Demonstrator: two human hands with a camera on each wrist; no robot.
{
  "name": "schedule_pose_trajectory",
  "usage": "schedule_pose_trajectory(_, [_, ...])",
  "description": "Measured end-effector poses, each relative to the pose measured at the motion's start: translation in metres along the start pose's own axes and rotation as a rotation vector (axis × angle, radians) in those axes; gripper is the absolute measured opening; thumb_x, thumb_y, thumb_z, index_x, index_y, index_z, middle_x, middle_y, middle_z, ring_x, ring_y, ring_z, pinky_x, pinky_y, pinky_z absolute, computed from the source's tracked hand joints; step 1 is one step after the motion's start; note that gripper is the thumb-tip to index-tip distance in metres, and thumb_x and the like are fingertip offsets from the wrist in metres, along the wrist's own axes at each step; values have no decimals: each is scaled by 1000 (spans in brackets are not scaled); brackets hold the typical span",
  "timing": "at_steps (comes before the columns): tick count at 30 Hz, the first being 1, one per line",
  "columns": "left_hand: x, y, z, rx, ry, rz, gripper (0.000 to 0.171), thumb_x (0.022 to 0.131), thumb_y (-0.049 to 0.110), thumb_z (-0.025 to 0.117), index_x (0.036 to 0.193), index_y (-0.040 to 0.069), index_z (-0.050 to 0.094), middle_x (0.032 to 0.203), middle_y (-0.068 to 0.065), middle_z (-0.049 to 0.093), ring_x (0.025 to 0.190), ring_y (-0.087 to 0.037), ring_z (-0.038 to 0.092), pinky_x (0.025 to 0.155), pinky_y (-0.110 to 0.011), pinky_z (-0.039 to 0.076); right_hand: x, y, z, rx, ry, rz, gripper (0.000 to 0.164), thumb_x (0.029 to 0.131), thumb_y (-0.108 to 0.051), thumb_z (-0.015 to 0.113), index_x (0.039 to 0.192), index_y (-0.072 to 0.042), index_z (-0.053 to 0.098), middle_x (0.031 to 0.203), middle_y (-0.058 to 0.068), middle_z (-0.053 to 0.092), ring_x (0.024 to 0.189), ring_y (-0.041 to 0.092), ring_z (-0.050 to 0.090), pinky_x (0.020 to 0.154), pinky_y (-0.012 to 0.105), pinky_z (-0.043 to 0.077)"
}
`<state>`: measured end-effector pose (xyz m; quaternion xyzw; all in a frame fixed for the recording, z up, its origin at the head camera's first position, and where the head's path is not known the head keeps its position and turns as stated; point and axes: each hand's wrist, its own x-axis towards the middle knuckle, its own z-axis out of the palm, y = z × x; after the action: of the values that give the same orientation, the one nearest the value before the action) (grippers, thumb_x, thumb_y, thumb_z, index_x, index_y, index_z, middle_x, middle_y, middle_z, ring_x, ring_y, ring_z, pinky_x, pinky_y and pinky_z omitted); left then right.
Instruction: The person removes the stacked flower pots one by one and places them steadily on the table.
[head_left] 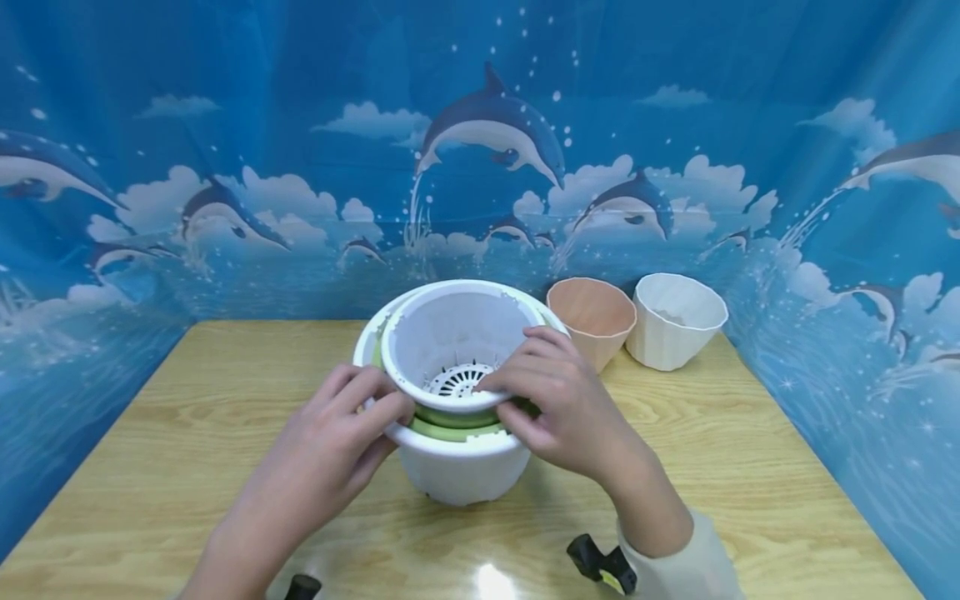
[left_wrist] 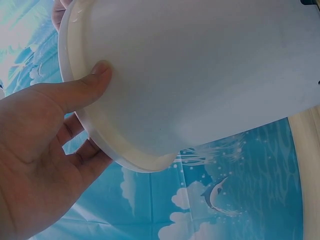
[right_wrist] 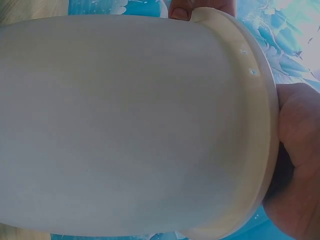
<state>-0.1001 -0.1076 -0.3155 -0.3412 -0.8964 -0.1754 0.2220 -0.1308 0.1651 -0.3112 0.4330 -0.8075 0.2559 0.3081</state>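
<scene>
A nested stack of flowerpots stands mid-table in the head view. Its outer white pot (head_left: 465,475) encloses a green pot (head_left: 457,421), and the innermost is a smaller white pot (head_left: 457,325) with a slotted bottom. My left hand (head_left: 341,429) grips the outer pot's rim at the left; in the left wrist view the thumb (left_wrist: 95,82) presses its outside wall. My right hand (head_left: 566,404) pinches the inner white pot's near-right rim, fingers inside and thumb below the rim. The outer wall (right_wrist: 125,125) fills most of the right wrist view, hiding the right fingertips.
Behind the stack to the right, a peach pot (head_left: 592,312) and a white faceted pot (head_left: 675,329) stand side by side. Black objects (head_left: 600,562) lie near the front edge of the wooden table (head_left: 750,500). A dolphin-print curtain (head_left: 300,125) encloses the back and sides.
</scene>
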Motion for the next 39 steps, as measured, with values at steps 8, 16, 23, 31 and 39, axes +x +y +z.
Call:
schedule_pose_trajectory(8, [0, 0, 0, 2, 0, -10, 30, 82, 13, 82, 100, 28, 64, 107, 10, 58, 108, -14, 50, 85, -38, 53, 1, -1, 1, -10, 0, 6, 16, 80, -10, 69, 94, -17, 76, 86, -7, 72, 91, 13, 65, 109, 50, 39])
schedule_pose_trajectory(16, [-2, -1, 1, -4, -2, -7, 28, 83, 14, 81, 99, 28, 64, 107, 10, 58, 108, -14, 50, 85, -38, 53, 0, 0, 3, -9, 11, 0, 17, 80, -10, 69, 94, -17, 76, 86, -7, 72, 91, 13, 65, 109, 51, 39])
schedule_pose_trajectory(23, [-3, -2, 1, -7, 1, -3, 27, 84, 14, 81, 98, 28, 63, 108, 10, 57, 108, -14, 49, 85, -38, 53, 2, -2, 4, -29, 43, -19, 20, 80, -9, 68, 96, -17, 76, 85, -6, 72, 89, 14, 64, 109, 53, 39])
schedule_pose_trajectory(31, [-2, -1, 1, -11, 9, 7, 26, 85, 14, 80, 99, 28, 63, 107, 10, 56, 108, -14, 49, 84, -37, 53, 3, -3, 4, -49, 86, -29, 21, 80, -7, 70, 97, -16, 76, 85, -5, 72, 88, 16, 64, 109, 54, 38])
schedule_pose_trajectory(39, [-1, 0, 1, -6, 8, 11, 26, 85, 15, 80, 100, 27, 63, 106, 10, 55, 107, -15, 49, 83, -37, 53, 4, -4, 3, -57, 114, -27, 21, 80, -6, 70, 98, -15, 76, 86, -3, 73, 88, 17, 65, 109, 55, 39])
